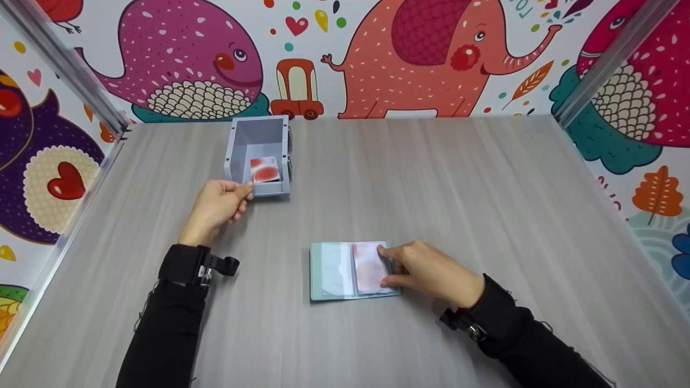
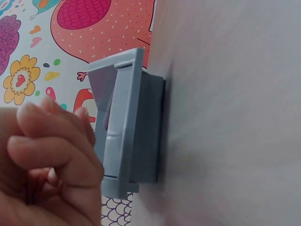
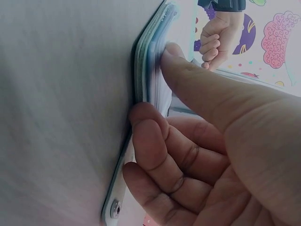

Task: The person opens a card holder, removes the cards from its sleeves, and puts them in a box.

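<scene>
My left hand (image 1: 218, 205) is at the near left corner of a grey plastic bin (image 1: 261, 189), its thumb and index fingertips together right beside a red-and-white card (image 1: 265, 170) inside. In the left wrist view, curled fingers (image 2: 70, 160) overlap the bin's rim; I cannot tell whether they pinch anything. A mint-green card album (image 1: 316, 272) lies open, with clear sleeves and a pale pink card (image 1: 371, 269) in the right-hand one. My right hand (image 1: 431, 269) grips the album's right edge, thumb (image 3: 175, 52) on the clear sleeves and fingers curled at the page edges.
The album's strap has a metal snap (image 3: 116, 208), visible in the right wrist view. A wood-grain table (image 1: 431, 178) carries everything. Printed panels with cartoon animals (image 1: 420, 59) stand at the back and both sides, with metal posts (image 1: 614, 64) at the corners.
</scene>
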### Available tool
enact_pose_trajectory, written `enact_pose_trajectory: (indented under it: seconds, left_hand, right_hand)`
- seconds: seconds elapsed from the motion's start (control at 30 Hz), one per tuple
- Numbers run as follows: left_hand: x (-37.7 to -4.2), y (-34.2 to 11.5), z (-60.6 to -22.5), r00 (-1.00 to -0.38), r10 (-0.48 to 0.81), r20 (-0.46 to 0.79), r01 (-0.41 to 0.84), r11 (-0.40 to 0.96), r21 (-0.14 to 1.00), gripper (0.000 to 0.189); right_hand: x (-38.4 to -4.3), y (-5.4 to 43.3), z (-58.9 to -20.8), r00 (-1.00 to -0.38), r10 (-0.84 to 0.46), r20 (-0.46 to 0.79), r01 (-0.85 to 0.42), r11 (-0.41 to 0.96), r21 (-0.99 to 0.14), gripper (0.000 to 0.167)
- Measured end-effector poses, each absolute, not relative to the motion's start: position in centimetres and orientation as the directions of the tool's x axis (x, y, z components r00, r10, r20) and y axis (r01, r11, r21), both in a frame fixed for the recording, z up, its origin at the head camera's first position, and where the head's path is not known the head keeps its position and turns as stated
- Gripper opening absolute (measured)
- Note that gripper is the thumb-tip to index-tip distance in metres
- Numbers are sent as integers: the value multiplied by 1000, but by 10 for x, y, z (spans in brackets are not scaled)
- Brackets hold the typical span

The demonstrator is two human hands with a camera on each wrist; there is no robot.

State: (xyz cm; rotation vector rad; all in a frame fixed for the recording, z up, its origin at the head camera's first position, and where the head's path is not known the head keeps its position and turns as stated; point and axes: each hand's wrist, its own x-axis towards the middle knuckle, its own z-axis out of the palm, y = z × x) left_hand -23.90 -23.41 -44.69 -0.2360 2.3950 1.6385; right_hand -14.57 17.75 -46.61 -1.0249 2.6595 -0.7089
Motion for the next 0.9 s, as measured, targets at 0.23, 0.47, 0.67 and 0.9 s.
enact_pose_trajectory:
  seconds: [0.23,0.47,0.67,0.9]
  left_hand:
    - [-237,-234,-445,-959,-4,-285,-267,362,893,39]
    - [-235,-233,-443,-962,5,-273,-251,376,892,39]
    - [-234,-231,-441,-959,11,-284,-258,380,888,38]
    - [-229,-224,-436,-962,6,-273,-249,393,885,39]
  right_hand:
    - [-145,178,-466,-741,-671,-22,-571,647,-505,63]
    - [-145,178,-466,-741,-672,-12,-577,645,-501,62]
    - [-145,178,-466,-739,-674,-17,-576,644,-503,62]
    - [-144,178,-465,-742,-670,-26,-570,650,-503,63]
